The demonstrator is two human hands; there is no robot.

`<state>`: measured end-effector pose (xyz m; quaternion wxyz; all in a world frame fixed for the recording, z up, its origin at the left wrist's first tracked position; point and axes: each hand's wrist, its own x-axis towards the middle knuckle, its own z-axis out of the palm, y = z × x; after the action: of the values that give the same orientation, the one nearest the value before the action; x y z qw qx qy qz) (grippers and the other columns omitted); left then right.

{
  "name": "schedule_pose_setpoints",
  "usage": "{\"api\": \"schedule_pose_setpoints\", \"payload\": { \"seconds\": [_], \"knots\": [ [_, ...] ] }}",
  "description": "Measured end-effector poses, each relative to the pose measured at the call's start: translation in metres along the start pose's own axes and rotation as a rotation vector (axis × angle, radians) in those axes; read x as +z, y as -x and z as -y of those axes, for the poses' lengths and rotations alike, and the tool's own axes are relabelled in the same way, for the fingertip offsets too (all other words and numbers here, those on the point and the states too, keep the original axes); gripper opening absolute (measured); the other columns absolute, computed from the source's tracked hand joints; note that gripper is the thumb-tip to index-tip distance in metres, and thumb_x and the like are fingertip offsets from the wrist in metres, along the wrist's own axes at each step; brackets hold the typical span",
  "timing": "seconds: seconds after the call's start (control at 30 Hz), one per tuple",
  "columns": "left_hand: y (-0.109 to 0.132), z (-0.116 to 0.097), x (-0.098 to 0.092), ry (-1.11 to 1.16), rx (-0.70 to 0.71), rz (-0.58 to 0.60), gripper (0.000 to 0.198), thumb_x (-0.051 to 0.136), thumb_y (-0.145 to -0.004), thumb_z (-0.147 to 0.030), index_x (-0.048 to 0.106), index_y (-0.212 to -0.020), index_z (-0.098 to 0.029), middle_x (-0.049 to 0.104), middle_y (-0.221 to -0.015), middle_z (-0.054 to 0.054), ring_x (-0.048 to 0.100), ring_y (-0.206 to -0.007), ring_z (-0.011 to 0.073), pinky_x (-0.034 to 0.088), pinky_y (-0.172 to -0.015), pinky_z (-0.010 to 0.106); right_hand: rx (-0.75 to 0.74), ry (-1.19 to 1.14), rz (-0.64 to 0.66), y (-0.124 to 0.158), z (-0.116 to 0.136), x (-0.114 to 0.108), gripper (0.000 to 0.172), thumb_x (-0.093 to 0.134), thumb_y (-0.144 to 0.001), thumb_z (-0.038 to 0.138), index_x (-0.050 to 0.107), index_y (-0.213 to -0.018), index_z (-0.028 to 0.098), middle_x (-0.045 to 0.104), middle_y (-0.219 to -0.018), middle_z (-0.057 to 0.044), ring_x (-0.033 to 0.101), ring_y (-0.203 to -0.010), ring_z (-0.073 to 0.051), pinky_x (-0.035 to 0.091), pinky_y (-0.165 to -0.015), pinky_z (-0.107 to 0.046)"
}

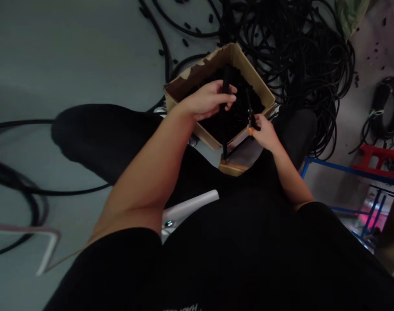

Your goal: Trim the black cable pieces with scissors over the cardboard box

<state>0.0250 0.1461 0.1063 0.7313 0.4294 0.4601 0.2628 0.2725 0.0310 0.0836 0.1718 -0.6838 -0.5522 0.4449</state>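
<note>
My left hand [213, 100] is closed around a thick black tube [227, 77], held over an open cardboard box [204, 69]. A dark heap of small black pieces [245, 82] fills much of the box; single shapes are hard to make out. At the box's near right side, my right hand [264, 131] grips a slim black tool with an orange end [250, 116]. The tool's tip points away over the box, and its exact kind cannot be made out. A wooden piece [234, 167] shows below the box, between my legs.
A big tangle of black hose [300, 56] lies beyond the box to the right. Short black pieces [185, 42] are scattered on the grey floor [70, 52]. To the right are a coiled hose [386, 108], a red plastic stool [378, 162] and a blue metal frame [349, 167].
</note>
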Motion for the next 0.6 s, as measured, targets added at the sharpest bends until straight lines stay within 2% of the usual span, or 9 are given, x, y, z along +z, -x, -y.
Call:
{"api": "schedule_pose_setpoints", "payload": {
  "seconds": [0.07,0.13,0.2,0.27,0.37,0.5,0.6],
  "knots": [
    [0.0,-0.001,-0.005,0.042,0.028,-0.017,0.017,0.09,-0.106,-0.021,0.075,-0.114,-0.024,0.078,-0.094,0.002,0.076,-0.097,0.0216,0.065,-0.091,0.032,0.032,-0.14,-0.022,-0.007,-0.003,-0.011,0.029,0.089,-0.106,0.031,0.07,-0.128,0.029,0.091,-0.13,-0.011,0.09,-0.129,-0.035,0.076,-0.13,-0.059],
    [0.001,0.0,-0.008,0.069,0.029,0.035,0.015,0.088,-0.115,-0.032,0.076,-0.121,-0.025,0.082,-0.098,0.001,0.076,-0.106,0.0225,0.066,-0.1,0.034,0.059,-0.212,-0.044,-0.018,0.002,-0.021,0.042,0.102,-0.104,0.047,0.069,-0.125,0.029,0.088,-0.132,-0.011,0.09,-0.128,-0.035,0.078,-0.125,-0.059],
    [0.002,0.004,-0.009,0.064,-0.013,0.14,0.03,0.093,-0.117,-0.05,0.077,-0.125,-0.026,0.081,-0.093,0.001,0.073,-0.099,0.0229,0.064,-0.092,0.033,0.069,-0.211,-0.021,-0.034,0.013,-0.029,0.057,0.109,-0.1,0.062,0.069,-0.125,0.029,0.085,-0.133,-0.011,0.089,-0.129,-0.035,0.08,-0.121,-0.057],
    [0.003,0.011,-0.008,0.018,-0.072,0.255,0.047,0.102,-0.109,-0.065,0.081,-0.12,-0.025,0.076,-0.086,0.002,0.065,-0.083,0.0211,0.055,-0.072,0.029,0.055,-0.161,0.036,-0.054,0.025,-0.033,0.062,0.109,-0.101,0.068,0.07,-0.127,0.028,0.084,-0.134,-0.012,0.087,-0.134,-0.035,0.081,-0.121,-0.053],
    [0.001,0.026,-0.003,-0.045,-0.092,0.318,0.059,0.106,-0.1,-0.075,0.083,-0.104,-0.021,0.072,-0.087,0.006,0.061,-0.072,0.0198,0.043,-0.058,0.028,0.022,-0.139,0.098,-0.083,0.036,-0.032,0.056,0.108,-0.107,0.06,0.069,-0.126,0.026,0.082,-0.131,-0.01,0.085,-0.133,-0.03,0.078,-0.123,-0.047],
    [-0.009,0.051,0.002,-0.081,-0.107,0.279,0.056,0.099,-0.105,-0.073,0.083,-0.103,-0.019,0.075,-0.092,0.009,0.067,-0.073,0.022,0.05,-0.059,0.027,0.062,-0.316,0.137,-0.108,0.028,-0.016,0.051,0.11,-0.108,0.045,0.065,-0.121,0.024,0.078,-0.116,-0.003,0.082,-0.109,-0.02,0.076,-0.107,-0.035],
    [-0.022,0.074,0.001,-0.093,-0.114,0.249,0.053,0.097,-0.108,-0.069,0.076,-0.099,-0.021,0.077,-0.09,0.009,0.068,-0.071,0.0217,0.057,-0.063,0.028,0.104,-0.411,0.131,-0.119,0.018,0.005,0.051,0.111,-0.107,0.037,0.063,-0.118,0.024,0.076,-0.111,0.0,0.076,-0.098,-0.016,0.072,-0.093,-0.028]
  ]
}}
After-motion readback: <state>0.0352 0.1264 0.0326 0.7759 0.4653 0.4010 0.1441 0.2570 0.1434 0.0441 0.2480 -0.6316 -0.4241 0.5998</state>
